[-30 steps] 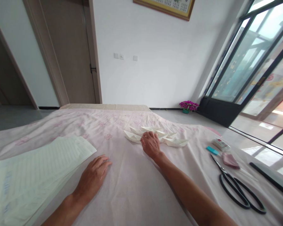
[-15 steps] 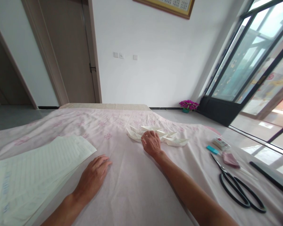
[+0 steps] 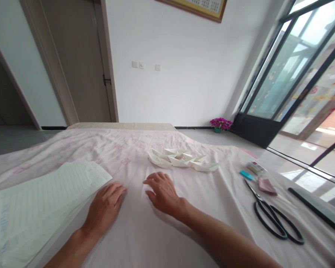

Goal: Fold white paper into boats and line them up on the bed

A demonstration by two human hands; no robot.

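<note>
My left hand [image 3: 105, 204] rests on the pink cloth [image 3: 128, 230], fingers stretched out and holding nothing, beside a stack of lined paper [image 3: 44, 201]. My right hand [image 3: 162, 192] is in the middle, just nearer to me than a group of folded paper boats [image 3: 181, 159]. Its thumb and fingers are apart, with nothing between them. Several white boats sit close together on the cloth, and my right hand does not touch them.
Black-handled scissors [image 3: 268, 212] lie at the right. Around them are a turquoise piece [image 3: 246, 175], an eraser-like white block [image 3: 257, 168], a folded pink cloth [image 3: 267, 186] and a dark-edged flat object [image 3: 316, 208]. A potted magenta plant [image 3: 221, 124] stands on the floor behind.
My right hand has come away from the paper boats, back toward me and slightly left, and its fingers have spread. My left hand stays by the paper stack. The view has shifted slightly.
</note>
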